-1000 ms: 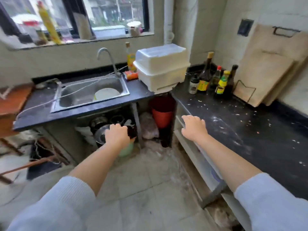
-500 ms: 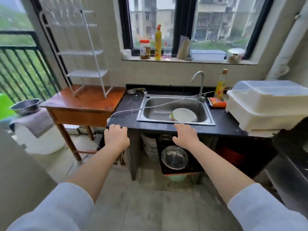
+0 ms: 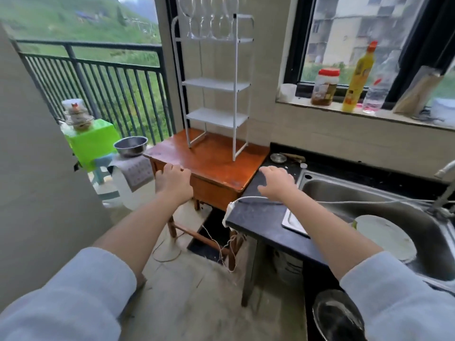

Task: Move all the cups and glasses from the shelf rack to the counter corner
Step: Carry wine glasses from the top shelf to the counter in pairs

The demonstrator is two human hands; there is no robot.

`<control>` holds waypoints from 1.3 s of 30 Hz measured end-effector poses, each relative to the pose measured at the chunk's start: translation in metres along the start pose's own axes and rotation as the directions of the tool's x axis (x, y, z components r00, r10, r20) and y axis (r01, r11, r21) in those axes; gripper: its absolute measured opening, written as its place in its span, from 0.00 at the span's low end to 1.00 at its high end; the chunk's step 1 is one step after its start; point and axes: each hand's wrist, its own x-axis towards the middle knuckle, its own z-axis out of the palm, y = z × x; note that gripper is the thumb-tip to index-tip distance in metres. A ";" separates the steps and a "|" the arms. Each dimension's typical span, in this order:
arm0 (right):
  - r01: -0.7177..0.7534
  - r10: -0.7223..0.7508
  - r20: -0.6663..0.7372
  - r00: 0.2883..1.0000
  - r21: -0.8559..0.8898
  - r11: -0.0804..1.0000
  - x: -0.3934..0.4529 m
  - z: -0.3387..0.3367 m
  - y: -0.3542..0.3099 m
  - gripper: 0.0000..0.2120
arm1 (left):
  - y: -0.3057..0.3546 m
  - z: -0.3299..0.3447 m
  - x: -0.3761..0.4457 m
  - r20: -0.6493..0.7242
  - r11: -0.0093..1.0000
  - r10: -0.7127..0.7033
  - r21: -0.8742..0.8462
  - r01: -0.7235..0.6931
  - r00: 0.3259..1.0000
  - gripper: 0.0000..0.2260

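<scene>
Stemmed glasses crowd the white shelf rack's top tier; both hands (fingers loosely spread, holding nothing) are well below. Grabbing one could topple neighbours.

Shelf rack: white painted metal, matt. Glasses on top tier: clear glass, glossy. Wooden table: reddish varnish, slight sheen. Counter surface: dark stone, dusty. Sink: brushed steel. Bowl: shiny metal. Sleeves: soft pale cloth.
</scene>
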 end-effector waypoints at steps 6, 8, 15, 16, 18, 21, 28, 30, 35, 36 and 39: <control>0.089 -0.089 0.037 0.995 0.015 0.996 0.110 0.010 -0.053 0.28 | -0.040 0.024 0.082 0.012 1.000 -0.005 0.026 0.004 1.000 0.17; 0.107 -0.108 0.020 0.994 0.035 0.994 0.139 0.012 -0.068 0.27 | -0.052 0.029 0.110 0.009 0.999 0.004 0.034 -0.005 1.000 0.17; 0.039 -0.034 -0.063 0.997 0.084 0.996 0.250 0.015 -0.127 0.27 | -0.127 0.039 0.233 0.058 0.998 0.061 0.017 -0.062 0.996 0.17; 0.020 -0.015 -0.066 0.998 0.087 0.996 0.266 0.014 -0.137 0.27 | -0.138 0.037 0.251 0.051 0.996 0.084 0.017 -0.085 0.995 0.17; -0.001 0.010 -0.092 0.996 0.097 0.995 0.293 0.008 -0.155 0.27 | -0.155 0.032 0.286 0.014 0.991 0.130 0.022 -0.131 0.991 0.17; -0.015 0.034 -0.160 0.987 0.117 0.993 0.329 -0.007 -0.174 0.26 | -0.167 0.018 0.333 -0.067 0.984 0.172 -0.031 -0.175 0.983 0.15; 0.002 0.053 -0.401 0.915 0.135 0.991 0.403 -0.072 -0.195 0.24 | -0.150 -0.027 0.435 -0.169 0.948 0.270 -0.124 -0.293 0.948 0.16; 0.032 0.050 -0.512 0.857 0.148 0.988 0.424 -0.097 -0.198 0.23 | -0.141 -0.045 0.466 -0.217 0.941 0.279 -0.133 -0.311 0.936 0.17; 0.149 0.035 -0.789 0.614 0.160 0.976 0.453 -0.155 -0.191 0.17 | -0.116 -0.093 0.523 -0.375 0.872 0.282 -0.285 -0.399 0.883 0.16; 0.168 0.038 -0.831 0.555 0.157 0.973 0.458 -0.168 -0.187 0.16 | -0.108 -0.104 0.536 -0.422 0.839 0.269 -0.340 -0.426 0.866 0.16; 0.213 0.104 -0.890 0.443 0.218 0.952 0.465 -0.199 -0.180 0.13 | -0.087 -0.130 0.557 -0.545 0.736 0.229 -0.445 -0.510 0.806 0.15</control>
